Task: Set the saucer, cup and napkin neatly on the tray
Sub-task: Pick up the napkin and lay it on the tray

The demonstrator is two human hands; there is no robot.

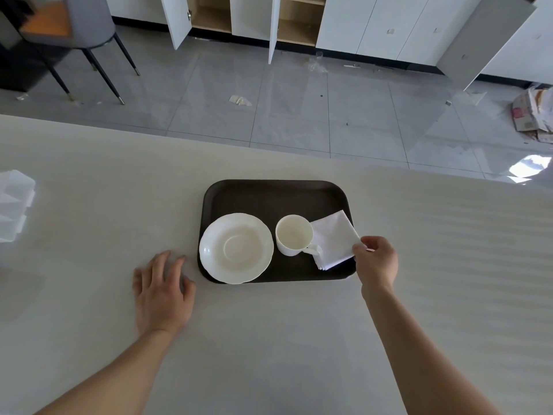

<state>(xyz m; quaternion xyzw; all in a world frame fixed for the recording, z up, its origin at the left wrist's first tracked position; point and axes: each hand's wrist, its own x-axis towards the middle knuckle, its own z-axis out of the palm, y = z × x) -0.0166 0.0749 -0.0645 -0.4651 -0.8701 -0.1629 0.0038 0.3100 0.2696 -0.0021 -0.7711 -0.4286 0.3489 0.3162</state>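
A dark brown tray point(269, 196) lies on the pale table. On its near left part sits a white saucer point(236, 248), slightly over the tray's near rim. A white cup point(294, 234) stands upright to the right of the saucer, handle pointing to the near right. A folded white napkin point(333, 238) lies tilted at the tray's right edge, touching the cup's handle. My right hand point(377, 262) pinches the napkin's right corner. My left hand point(163, 290) rests flat on the table, left of the tray, fingers spread.
The table's point(89, 205) far edge runs just beyond the tray, with grey tiled floor behind it. Some white folded material point(15, 202) sits at the table's left edge. A chair and open white cabinets stand far back.
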